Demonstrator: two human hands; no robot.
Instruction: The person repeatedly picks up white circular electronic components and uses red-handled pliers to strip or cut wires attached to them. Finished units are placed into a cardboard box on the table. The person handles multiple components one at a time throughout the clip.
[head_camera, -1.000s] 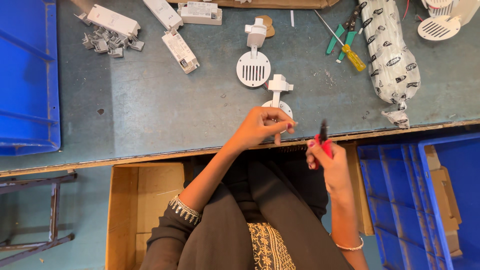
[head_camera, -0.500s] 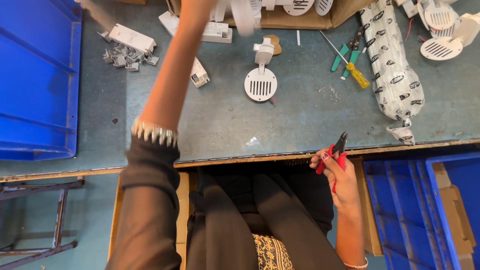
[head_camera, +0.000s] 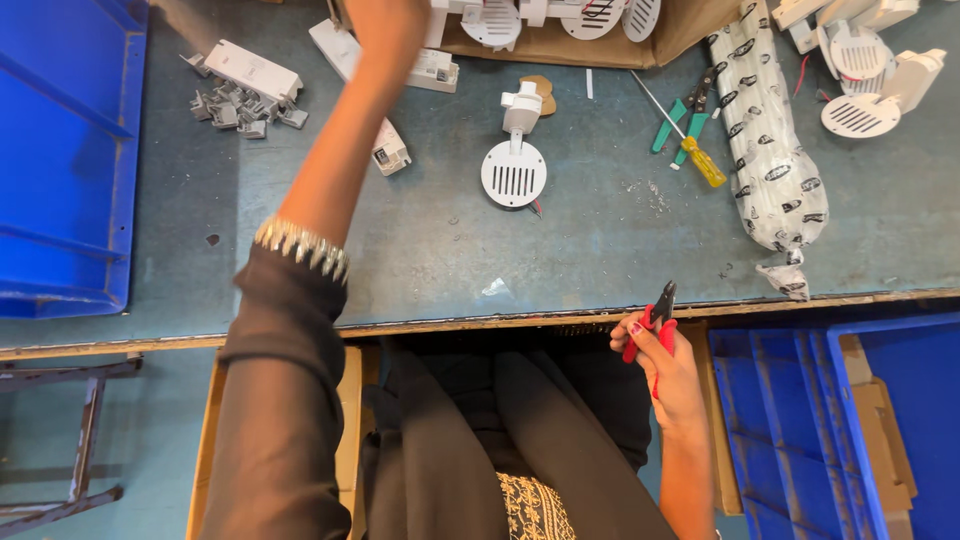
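Observation:
My left hand (head_camera: 385, 25) is stretched far across the grey table (head_camera: 600, 240) to the open cardboard box (head_camera: 600, 45) of white vented round parts (head_camera: 495, 20). The frame's top edge cuts off its fingers, so what it holds is hidden. My right hand (head_camera: 665, 370) stays just below the table's front edge and grips small red-handled pliers (head_camera: 655, 315), jaws pointing up. One white round vented part on a bracket (head_camera: 512, 165) lies flat in the middle of the table, apart from both hands.
A large blue bin (head_camera: 60, 150) stands at the left, another blue bin (head_camera: 850, 430) at the lower right. On the table lie grey clips (head_camera: 240, 105), white rectangular units (head_camera: 250, 70), green-handled pliers (head_camera: 670, 125), a yellow screwdriver (head_camera: 700, 155), a patterned wrapped bundle (head_camera: 765, 140) and more white parts (head_camera: 860, 110).
My left hand left the table's front edge, where it held a white part, and reached up to the cardboard box. That part is gone from the edge. The right hand barely moved.

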